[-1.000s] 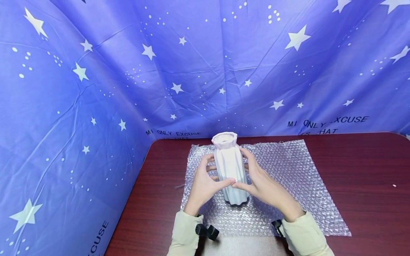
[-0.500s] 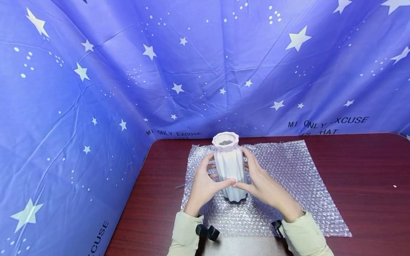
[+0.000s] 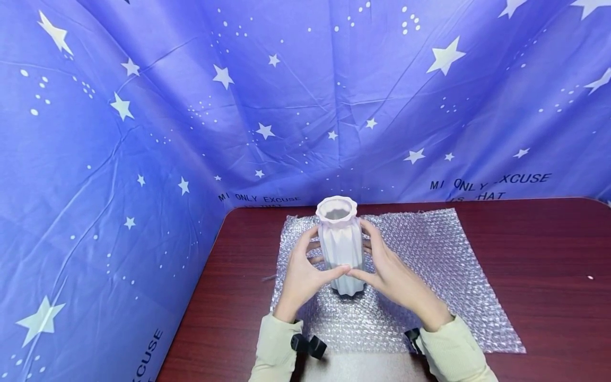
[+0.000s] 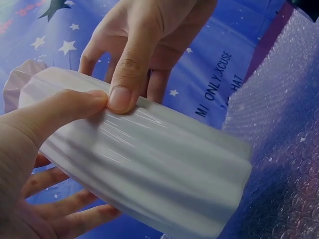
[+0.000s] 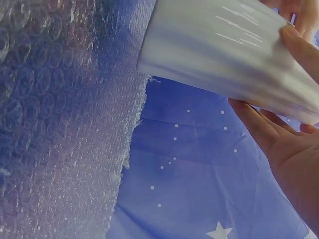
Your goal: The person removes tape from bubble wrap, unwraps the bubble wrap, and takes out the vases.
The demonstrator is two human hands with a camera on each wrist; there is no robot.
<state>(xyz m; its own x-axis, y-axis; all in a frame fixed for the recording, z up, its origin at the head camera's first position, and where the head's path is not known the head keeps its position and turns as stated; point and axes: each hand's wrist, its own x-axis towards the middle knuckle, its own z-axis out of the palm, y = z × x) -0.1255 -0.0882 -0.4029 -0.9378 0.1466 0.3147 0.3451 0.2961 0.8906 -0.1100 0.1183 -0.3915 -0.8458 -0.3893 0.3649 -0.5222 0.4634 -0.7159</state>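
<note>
A fluted ceramic vase [image 3: 341, 241], pinkish white at its ruffled rim and pale grey-blue lower down, stands over the bubble wrap [image 3: 429, 276] between two hands. The left hand [image 3: 302, 273] holds its left side, the right hand [image 3: 393, 273] its right side. Both thumbs meet across the front, tip to tip in the left wrist view, where glossy streaks shine on the vase [image 4: 169, 159]. The other fingers reach round the sides and are partly hidden behind it. In the right wrist view the vase's base end [image 5: 154, 45] overlaps the wrap.
The bubble wrap lies flat on a dark red wooden table [image 3: 549, 276]. A blue star-printed curtain [image 3: 305, 106] hangs behind and along the left side. A small pale speck [image 3: 590, 277] lies at the right.
The vase has tilted so its mouth faces the head camera more and its base has shifted away from the person. Both hands keep their hold in nearly the same place.
</note>
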